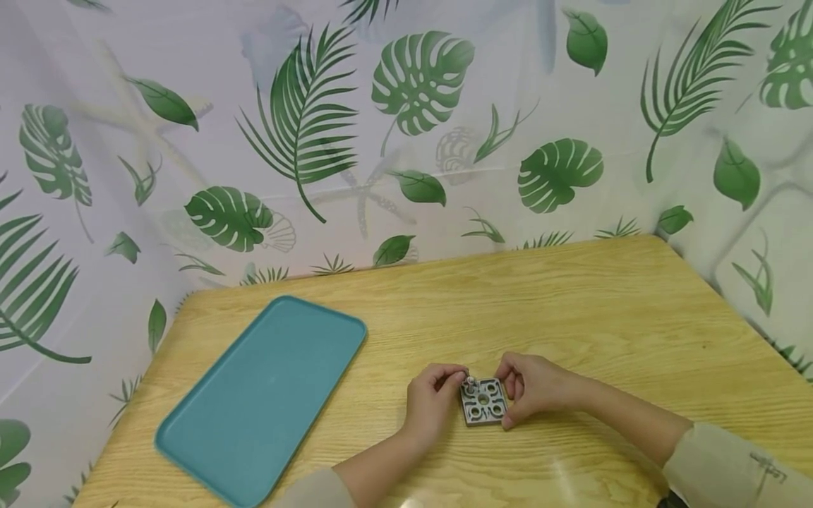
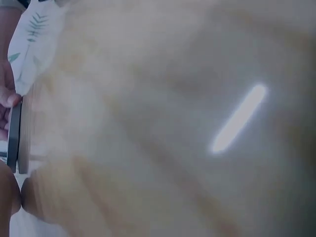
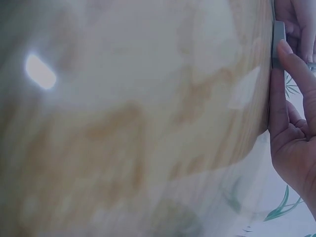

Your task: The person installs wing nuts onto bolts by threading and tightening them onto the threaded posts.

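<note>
A square grey metal plate [image 1: 485,410] with round holes and curved grooves lies flat on the wooden table. At its far left corner stands a small silvery bolt-like piece [image 1: 471,382], which the thumb and forefinger of my left hand [image 1: 427,402] pinch. Its lower end is hidden at the corner hole. My right hand [image 1: 540,384] holds the plate by its right side, thumb at the near corner and fingers at the far one. In the right wrist view the plate [image 3: 279,42] shows edge-on against the right thumb and fingers.
To the left on the wooden table [image 1: 406,310] lies a blue-green rectangular tray [image 1: 267,395] with a low rim. A white cloth backdrop [image 1: 495,85] printed with green leaves rises behind the table and along its sides.
</note>
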`<control>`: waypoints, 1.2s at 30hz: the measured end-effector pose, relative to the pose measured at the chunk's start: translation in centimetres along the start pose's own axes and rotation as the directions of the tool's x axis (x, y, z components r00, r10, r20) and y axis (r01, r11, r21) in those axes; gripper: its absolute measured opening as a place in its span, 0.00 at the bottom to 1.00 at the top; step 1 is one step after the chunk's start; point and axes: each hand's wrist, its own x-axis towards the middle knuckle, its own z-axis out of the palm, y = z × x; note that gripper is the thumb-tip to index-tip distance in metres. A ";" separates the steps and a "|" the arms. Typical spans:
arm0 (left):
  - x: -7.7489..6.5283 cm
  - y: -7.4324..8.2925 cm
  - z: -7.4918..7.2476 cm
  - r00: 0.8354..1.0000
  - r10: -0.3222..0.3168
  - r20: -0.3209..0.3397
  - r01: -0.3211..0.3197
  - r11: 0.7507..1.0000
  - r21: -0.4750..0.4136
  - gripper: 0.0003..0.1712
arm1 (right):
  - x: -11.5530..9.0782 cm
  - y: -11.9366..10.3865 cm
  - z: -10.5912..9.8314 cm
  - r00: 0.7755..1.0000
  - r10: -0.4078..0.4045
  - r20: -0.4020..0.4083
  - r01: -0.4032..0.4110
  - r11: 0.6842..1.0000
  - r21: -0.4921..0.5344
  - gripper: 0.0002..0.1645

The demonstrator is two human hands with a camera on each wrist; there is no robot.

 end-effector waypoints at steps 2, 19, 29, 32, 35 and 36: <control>0.5 0.4 -0.2 0.999 0.016 0.045 -0.016 1.000 0.013 0.09 | 0.0 0.0 0.0 1.000 0.000 -0.002 0.000 1.000 -0.004 0.34; -0.2 0.2 -0.3 0.999 -0.048 -0.003 0.048 0.999 -0.020 0.11 | 0.0 0.0 0.1 1.000 0.009 -0.004 -0.009 1.000 -0.009 0.34; -1.3 0.5 0.2 1.000 -0.010 -0.020 0.011 0.999 0.038 0.09 | 0.0 -0.2 -0.3 1.000 0.016 0.000 -0.016 0.999 -0.028 0.35; -0.8 0.3 -0.2 0.999 0.033 -0.008 -0.033 0.998 0.062 0.08 | 0.0 -0.1 -0.2 1.000 0.016 0.001 -0.016 1.000 -0.024 0.35; -0.1 0.0 -0.6 0.998 0.050 0.040 -0.053 0.997 0.064 0.08 | 0.0 -0.1 -0.1 1.000 0.019 0.002 -0.019 1.000 -0.018 0.35; 0.1 -0.1 -0.8 0.997 0.050 0.061 -0.054 0.997 0.061 0.08 | 0.1 -0.1 0.0 1.000 0.020 0.004 -0.020 1.000 -0.015 0.34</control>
